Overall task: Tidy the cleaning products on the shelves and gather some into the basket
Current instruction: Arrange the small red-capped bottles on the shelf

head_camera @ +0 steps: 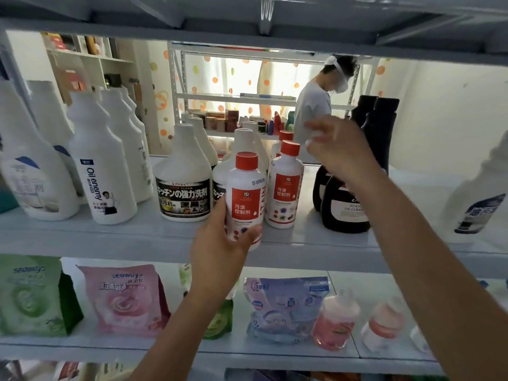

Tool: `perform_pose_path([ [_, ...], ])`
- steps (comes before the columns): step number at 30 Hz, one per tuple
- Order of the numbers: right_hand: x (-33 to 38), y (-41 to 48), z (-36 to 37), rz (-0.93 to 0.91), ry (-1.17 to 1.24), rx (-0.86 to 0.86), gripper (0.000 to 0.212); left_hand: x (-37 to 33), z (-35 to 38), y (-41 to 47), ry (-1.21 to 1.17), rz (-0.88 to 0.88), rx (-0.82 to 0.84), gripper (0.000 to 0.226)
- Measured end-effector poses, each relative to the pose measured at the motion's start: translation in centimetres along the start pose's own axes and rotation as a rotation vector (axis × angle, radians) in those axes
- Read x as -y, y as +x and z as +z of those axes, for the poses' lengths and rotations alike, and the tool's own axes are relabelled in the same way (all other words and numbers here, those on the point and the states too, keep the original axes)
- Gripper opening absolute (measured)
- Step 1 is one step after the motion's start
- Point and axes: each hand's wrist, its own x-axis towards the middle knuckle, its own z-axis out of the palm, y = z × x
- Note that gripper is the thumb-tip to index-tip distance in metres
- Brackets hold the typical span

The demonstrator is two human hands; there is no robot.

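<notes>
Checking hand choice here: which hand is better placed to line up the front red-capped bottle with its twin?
Left, probably. The left hand grips the red-capped bottle, right beside its twin on the shelf; the right hand is raised over the dark bottles, farther off.

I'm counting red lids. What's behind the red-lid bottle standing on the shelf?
A second red-lid bottle: only its lid and shoulder show. The standing bottle covers the rest of it, and anything farther back.
</notes>
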Motion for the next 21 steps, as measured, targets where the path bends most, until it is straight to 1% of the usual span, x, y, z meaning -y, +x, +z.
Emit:
perform_pose_path([
  [3,1.3,5.2,-0.9,-0.123,-0.213,0.008,0.035,0.1,0.0,0.1,-0.008,0.005,0.012,0.061],
  [6,1.1,9.9,0.0,-0.168,-0.404,0.13,0.04,0.2,0.0,0.1,-0.021,0.002,0.026,0.06],
  [12,-0.4,13.3,3.7,0.002,-0.468,0.464,0.055,0.7,0.0,0.3,-0.026,0.006,0.044,0.062],
  [14,-1.0,13.6,4.4,0.044,-0.473,0.541,0.055,0.8,0.0,0.3,-0.023,0.008,0.049,0.063],
  [17,-1.4,13.8,4.8,0.064,-0.447,0.583,0.045,1.0,0.1,0.3,-0.025,0.004,0.06,0.065],
  [21,-1.4,13.8,4.9,0.051,-0.484,0.599,0.038,1.1,0.1,0.4,-0.025,0.007,0.051,0.061],
])
